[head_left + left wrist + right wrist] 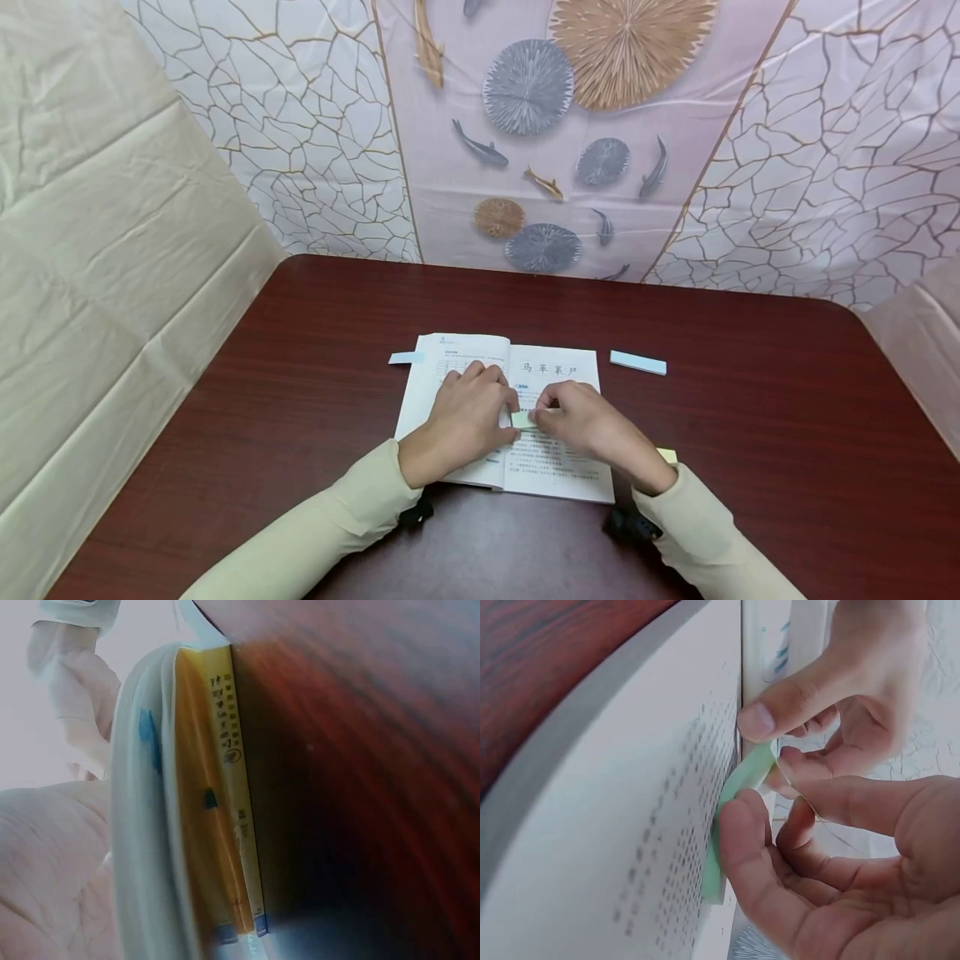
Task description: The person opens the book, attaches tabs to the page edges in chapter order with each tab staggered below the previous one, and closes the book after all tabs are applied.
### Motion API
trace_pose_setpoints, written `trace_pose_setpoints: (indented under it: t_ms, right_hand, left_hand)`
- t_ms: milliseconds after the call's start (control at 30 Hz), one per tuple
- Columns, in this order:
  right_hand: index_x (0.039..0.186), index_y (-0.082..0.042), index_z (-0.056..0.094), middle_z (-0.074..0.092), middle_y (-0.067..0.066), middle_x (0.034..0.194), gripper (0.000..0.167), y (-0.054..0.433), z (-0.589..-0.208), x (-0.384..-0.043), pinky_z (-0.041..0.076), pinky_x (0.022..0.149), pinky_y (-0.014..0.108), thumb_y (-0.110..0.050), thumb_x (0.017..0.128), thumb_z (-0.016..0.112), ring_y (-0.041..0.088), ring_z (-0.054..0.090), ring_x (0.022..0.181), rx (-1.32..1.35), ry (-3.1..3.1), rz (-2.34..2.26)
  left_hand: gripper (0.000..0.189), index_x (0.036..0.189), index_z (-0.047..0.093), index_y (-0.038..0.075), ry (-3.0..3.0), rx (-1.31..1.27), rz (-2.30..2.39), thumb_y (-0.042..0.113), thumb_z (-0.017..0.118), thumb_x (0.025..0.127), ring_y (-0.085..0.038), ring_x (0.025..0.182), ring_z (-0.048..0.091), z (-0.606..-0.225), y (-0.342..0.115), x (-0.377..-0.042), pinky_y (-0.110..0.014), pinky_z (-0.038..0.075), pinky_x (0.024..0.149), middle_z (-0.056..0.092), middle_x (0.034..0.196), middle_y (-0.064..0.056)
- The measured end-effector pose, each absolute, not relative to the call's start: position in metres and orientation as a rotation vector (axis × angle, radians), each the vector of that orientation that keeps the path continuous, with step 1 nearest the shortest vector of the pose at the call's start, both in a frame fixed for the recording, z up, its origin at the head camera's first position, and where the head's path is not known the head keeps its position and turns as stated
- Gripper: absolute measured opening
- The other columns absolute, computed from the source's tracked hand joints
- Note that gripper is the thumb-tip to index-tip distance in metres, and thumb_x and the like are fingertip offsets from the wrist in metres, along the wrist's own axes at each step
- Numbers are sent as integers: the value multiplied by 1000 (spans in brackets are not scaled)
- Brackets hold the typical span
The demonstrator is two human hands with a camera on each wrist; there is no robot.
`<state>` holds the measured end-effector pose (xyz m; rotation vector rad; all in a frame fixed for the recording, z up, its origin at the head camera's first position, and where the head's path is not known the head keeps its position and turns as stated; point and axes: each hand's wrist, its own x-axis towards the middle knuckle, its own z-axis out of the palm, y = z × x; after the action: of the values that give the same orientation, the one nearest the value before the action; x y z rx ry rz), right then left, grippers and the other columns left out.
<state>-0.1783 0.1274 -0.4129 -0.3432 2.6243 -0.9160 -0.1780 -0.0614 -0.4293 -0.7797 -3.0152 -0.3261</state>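
An open book (558,475) with printed pages lies under both hands. Over its right page, near the spine, is a small pale green sticky note pad (522,420). My left hand (467,408) reaches across the left page and holds the pad's left end, thumb toward me. From the other side my right hand (588,421) pinches the pad between thumb and fingers. The right wrist view shows the green pad (739,784) close over the text, with a thin edge standing away from it by the right fingers. In the left wrist view the book's curved pages (139,825) hide the pad.
A light blue sticky strip (406,357) sticks out from the book's upper left edge. Right of the book lies a blue sticky note pad (637,362). A yellow pad (667,455) shows partly behind my right wrist. The dark red table (780,433) meets patterned cloth walls.
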Motion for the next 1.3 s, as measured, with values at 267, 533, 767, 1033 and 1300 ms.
trace_pose_setpoints:
  t_ms: [267, 533, 767, 1033, 1300]
  right_hand:
    - [88, -7, 71, 65, 3, 88, 16, 144, -410, -186, 45, 74, 32, -13, 102, 69, 16, 55, 81, -362, 2460, -1062]
    - [100, -6, 74, 65, 7, 96, 6, 180, -392, -190, 47, 64, 32, -9, 101, 69, 20, 57, 74, -281, 2535, -1104]
    - [103, 3, 68, 67, 10, 93, 7, 205, -405, -195, 56, 70, 33, -2, 104, 62, 22, 62, 80, -204, 2466, -1202]
    - [104, 2, 68, 62, 7, 85, 9, 226, -424, -200, 50, 68, 32, -4, 104, 61, 22, 57, 79, -199, 2424, -1167]
    - [101, -2, 71, 63, 7, 83, 12, 227, -431, -201, 45, 63, 31, -11, 104, 64, 22, 52, 73, -149, 2442, -1120]
  left_hand:
    - [23, 95, 83, 25, -3029, -754, -428, 40, 93, 80, -20, 103, 56, -430, -63, -181, -40, 45, 81, 67, 108, 4]
    - [23, 94, 82, 27, -3007, -779, -462, 39, 94, 79, -19, 103, 55, -431, -62, -181, -37, 43, 80, 66, 106, 6]
    - [18, 97, 82, 26, -3008, -778, -452, 35, 89, 83, -20, 103, 54, -433, -65, -180, -37, 41, 79, 66, 110, 4]
    - [16, 96, 82, 25, -3003, -781, -456, 34, 89, 84, -21, 104, 54, -434, -63, -179, -38, 40, 80, 66, 111, 4]
    - [16, 96, 82, 25, -3015, -753, -469, 33, 89, 84, -21, 104, 53, -434, -61, -179, -40, 41, 82, 65, 111, 4]
